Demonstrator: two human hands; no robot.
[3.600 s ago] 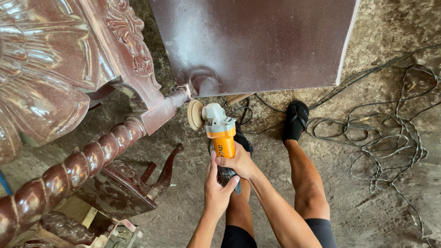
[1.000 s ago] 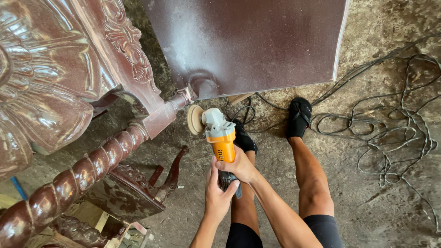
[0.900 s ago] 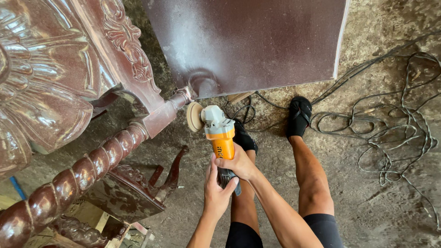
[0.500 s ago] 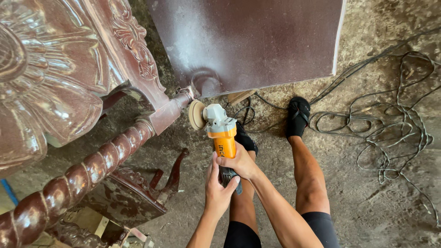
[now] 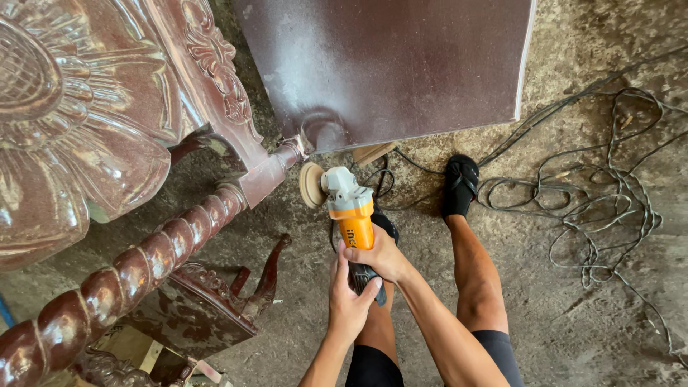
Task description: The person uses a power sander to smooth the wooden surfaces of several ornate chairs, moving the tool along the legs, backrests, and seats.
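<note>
A: While both sets of fingers are wrapped round the grinder (image 5: 349,211), log the grip. Right hand (image 5: 380,256) curls over the orange body from the right. Left hand (image 5: 347,299) clamps the dark rear handle from below, fingers pressed together, thumb up the side.

B: Noted. Where is the tool?

A: Held low between the person's knees and the furniture. Its round tan sanding pad (image 5: 311,185) faces left, right at the square block (image 5: 264,176) where the twisted post (image 5: 118,276) joins the carved frame (image 5: 107,115). Cannot tell whether pad and wood touch.

B: Advice for the step?

A: My judgement: keep two firm hands on it, pad flat to the block, light pressure, avoid digging into the carving, and mind the cord (image 5: 595,193) looped on the concrete floor (image 5: 588,315) by the black shoe (image 5: 460,185).

B: Looks of the tool?

A: Grey metal head, orange middle, black tail, dusty. Pad worn pale. A dark flat panel (image 5: 387,64) stands above it.
</note>
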